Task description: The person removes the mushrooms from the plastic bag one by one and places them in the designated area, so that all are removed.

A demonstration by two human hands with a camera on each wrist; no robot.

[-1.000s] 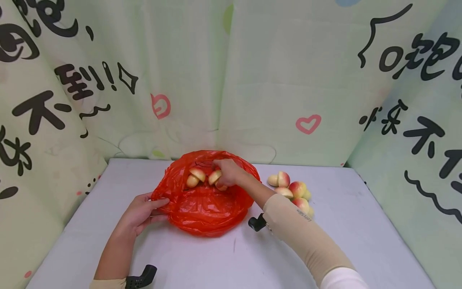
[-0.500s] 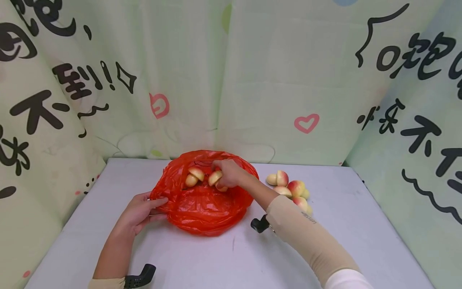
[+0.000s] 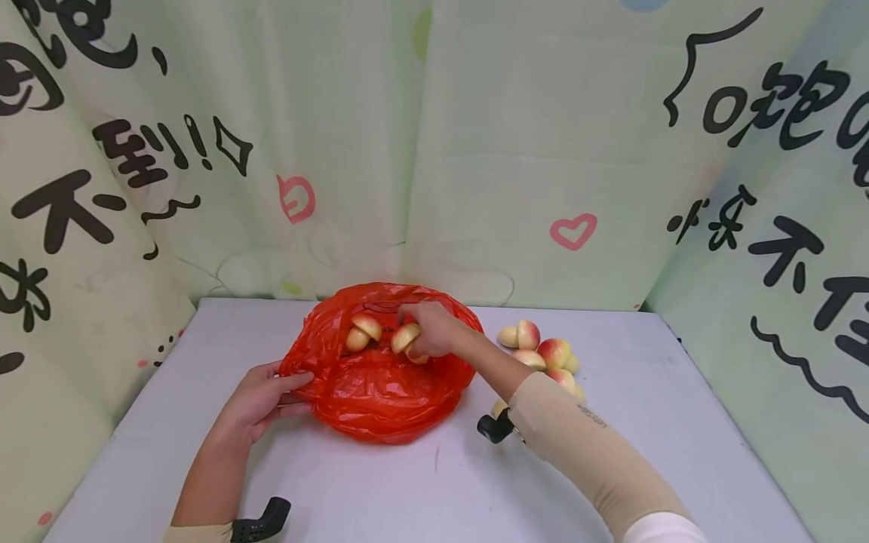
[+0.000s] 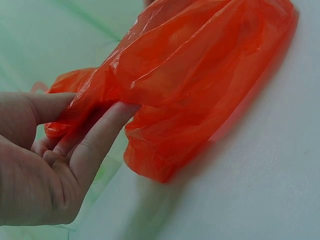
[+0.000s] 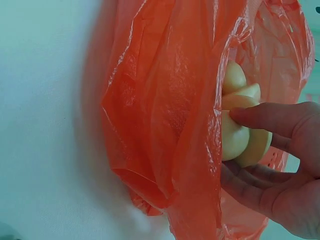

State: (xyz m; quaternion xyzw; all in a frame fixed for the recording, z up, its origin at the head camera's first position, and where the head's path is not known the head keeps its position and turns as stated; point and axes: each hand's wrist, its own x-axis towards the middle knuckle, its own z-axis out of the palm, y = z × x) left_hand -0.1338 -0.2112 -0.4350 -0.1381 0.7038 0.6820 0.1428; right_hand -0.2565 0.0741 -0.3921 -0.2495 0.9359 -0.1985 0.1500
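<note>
A thin red plastic bag (image 3: pixel 387 411) lies with its mouth wide open on the table. My left hand (image 3: pixel 261 396) pinches the left side of its rim, the thumb on top and fingers beneath. Reaching inside, my right hand (image 3: pixel 437 329) grips a toy mushroom (image 3: pixel 405 338) with a yellow cap. In the right wrist view the thumb presses on this mushroom (image 5: pixel 235 137) and the other fingers curl under it, partly hidden by the bag. Another mushroom (image 3: pixel 365 330) lies in the bag, to the left of that hand.
Several red-and-yellow mushrooms (image 3: pixel 554 352) lie clustered on the white table (image 3: pixel 366 490), right of the bag and partly behind the right forearm. One pale piece (image 3: pixel 499 408) peeks out beside the right wrist camera (image 3: pixel 495 427). Printed curtains (image 3: pixel 489 188) hang around the table.
Both hands keep their places at the bag. The right forearm shifts slightly rightward, and a pale piece now shows beside its wrist camera. The whole head view drifts a little left.
</note>
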